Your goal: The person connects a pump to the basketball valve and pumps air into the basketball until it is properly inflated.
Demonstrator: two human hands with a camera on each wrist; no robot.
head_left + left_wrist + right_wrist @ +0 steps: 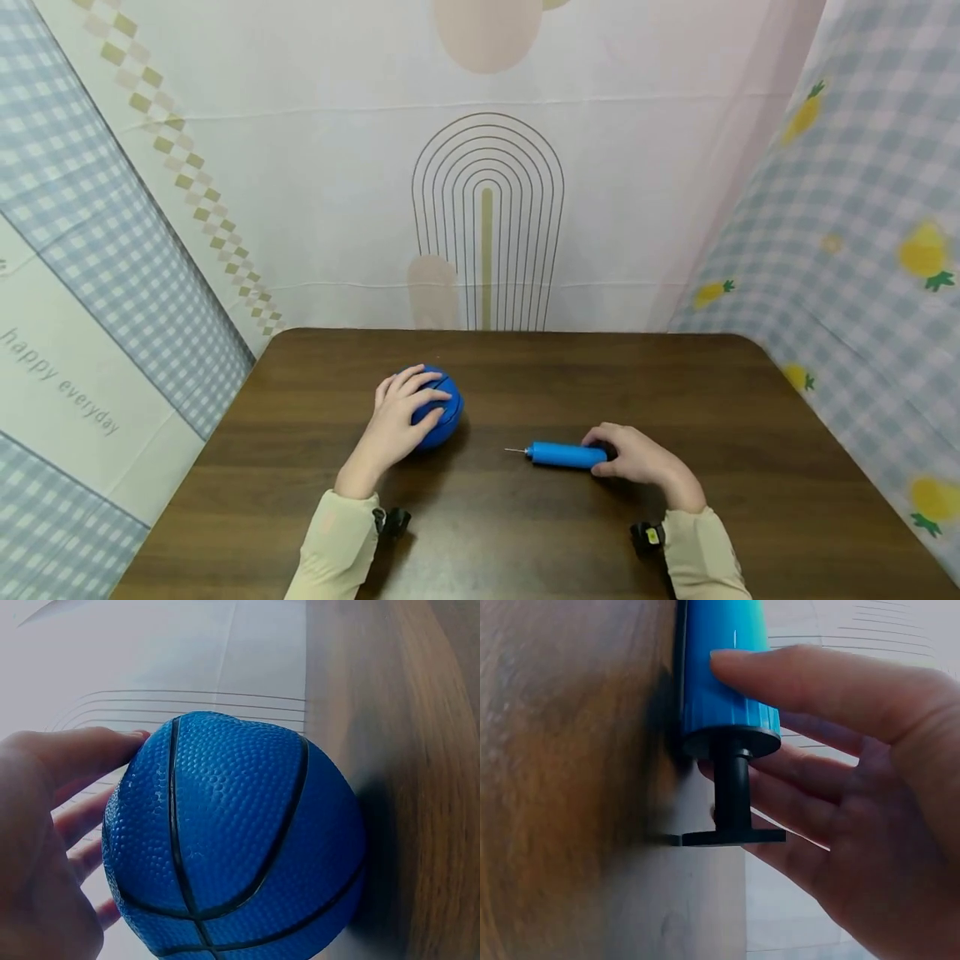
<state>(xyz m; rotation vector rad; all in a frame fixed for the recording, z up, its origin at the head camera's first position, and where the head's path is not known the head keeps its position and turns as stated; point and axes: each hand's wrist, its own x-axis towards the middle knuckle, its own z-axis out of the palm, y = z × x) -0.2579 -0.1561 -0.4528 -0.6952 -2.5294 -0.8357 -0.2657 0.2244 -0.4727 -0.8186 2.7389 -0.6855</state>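
Observation:
A small blue basketball [447, 423] with black seams sits on the table at left of centre; its upper outline looks slightly dented in the left wrist view. My left hand [399, 414] grips it from the upper left, thumb and fingers spread around its surface. To the right lies a blue hand pump [564, 455], its thin needle [514, 451] pointing left toward the ball. My right hand [633, 454] holds the pump's rear end, with the thumb on the blue barrel [727, 671]. Behind the barrel the black plunger handle [733, 838] sticks out a short way.
The brown wooden table [487, 542] reaches back to a pale printed cloth [322, 208]. Checked cloths hang along both sides, the right one [847, 275] with pineapples. A dark wrist camera [393, 522] is strapped to the left wrist, another [647, 537] to the right.

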